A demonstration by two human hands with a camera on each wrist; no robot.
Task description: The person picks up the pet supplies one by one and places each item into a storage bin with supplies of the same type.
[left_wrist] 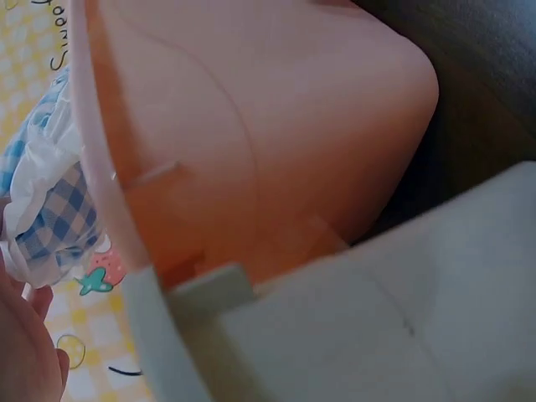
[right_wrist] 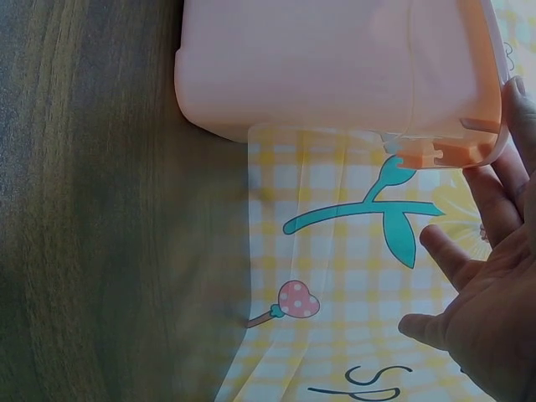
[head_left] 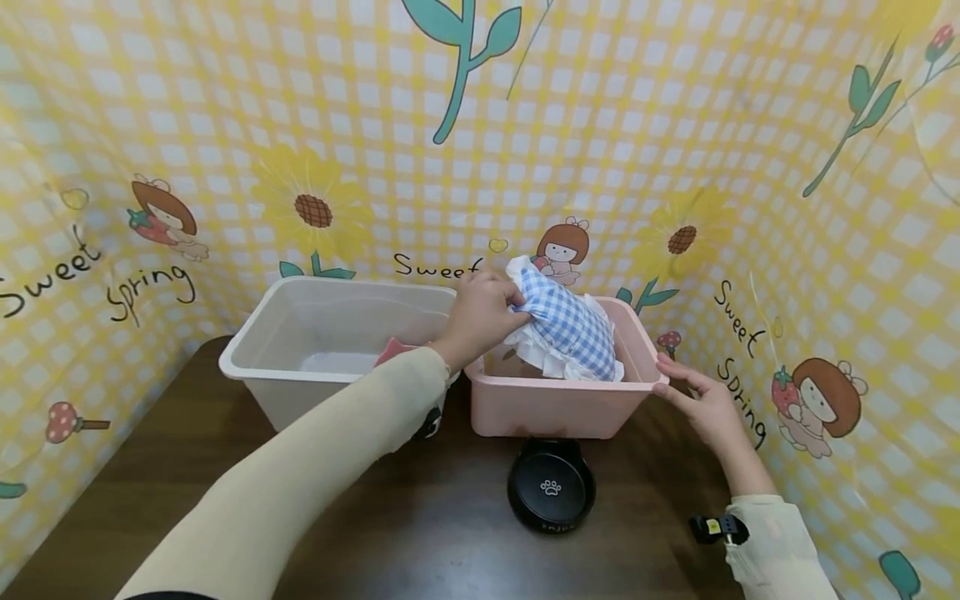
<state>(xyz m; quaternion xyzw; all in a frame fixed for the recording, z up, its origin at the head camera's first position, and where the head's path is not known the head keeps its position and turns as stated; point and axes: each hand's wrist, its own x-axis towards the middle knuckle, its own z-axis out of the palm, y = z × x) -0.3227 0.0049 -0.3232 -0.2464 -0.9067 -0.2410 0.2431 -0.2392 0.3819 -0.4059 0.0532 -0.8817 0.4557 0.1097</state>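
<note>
My left hand (head_left: 483, 312) pinches one corner of a small pillow (head_left: 573, 325) in blue-and-white gingham with white ruffled edges. The pillow slants over the pink bin (head_left: 540, 408), its lower end down inside the rim. In the left wrist view the left hand (left_wrist: 29, 343) shows at the edge beside the pillow (left_wrist: 59, 209). At the bin's front right corner my right hand (head_left: 708, 412) touches the rim with thumb and finger, the fingers fairly straight. The right wrist view shows that hand's (right_wrist: 494, 285) lower fingers spread away from the bin (right_wrist: 335, 75).
A light grey bin (head_left: 288, 379) stands left of the pink one, with a pinkish-red thing (head_left: 393, 350) inside, partly behind my left arm. A black round dish (head_left: 551, 487) with a paw print lies in front on the dark wooden table (head_left: 420, 533). Checked cloth (head_left: 420, 200) surrounds the table.
</note>
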